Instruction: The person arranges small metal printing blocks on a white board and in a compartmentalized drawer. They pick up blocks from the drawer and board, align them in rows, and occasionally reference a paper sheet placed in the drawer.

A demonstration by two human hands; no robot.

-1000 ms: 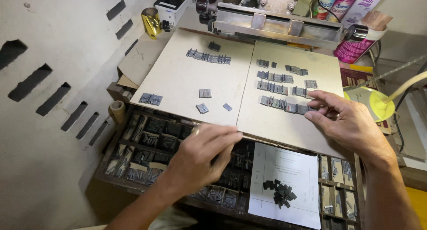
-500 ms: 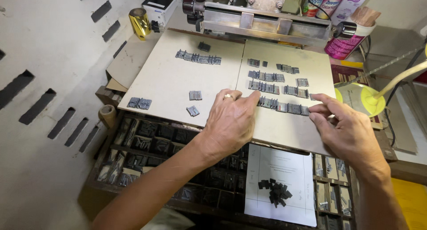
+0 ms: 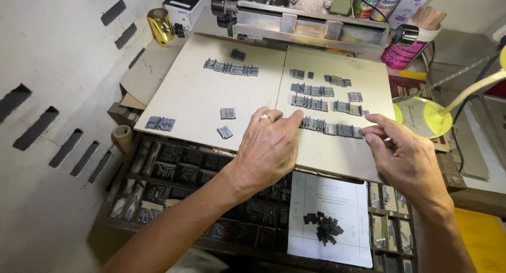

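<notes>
Where a second earlier the left hand (image 3: 269, 146) had hung over the compartment tray (image 3: 174, 173) below the boards, it had since come up and across onto the right board (image 3: 337, 151), and now lay flat with its fingertips (image 3: 295, 116) touching the left end of the bottom row of metal type (image 3: 332, 128). Fingers were loosely spread, nothing pinched between them; whether a small piece sat under the palm could not be told. The right hand (image 3: 406, 157) had barely shifted, sat at the right end of the same row, thumb and forefinger (image 3: 377, 130) drawn close together right at the last piece, though an actual grip on it could not be made out. So both hands now bracketed that row from either end, one row of type between them, which read as squaring up or adding to the line rather than fetching from the tray. Row lay on the right board, lowest of four lines there, the upper lines (image 3: 313, 90) untouched. Left board (image 3: 211, 93) carried a long line (image 3: 231, 69) near the top, plus small loose clusters (image 3: 227, 113) mid-board and one pair (image 3: 161, 123) at its left edge, all well apart from the hands. Below the right board a white sheet (image 3: 329, 220) held a dark little heap of type (image 3: 322, 225). Metal press bar (image 3: 311, 27) ran along the back of the worktop, gold tape roll (image 3: 159, 25) at back left, yellow lamp base (image 3: 429, 117) just right of the boards.
</notes>
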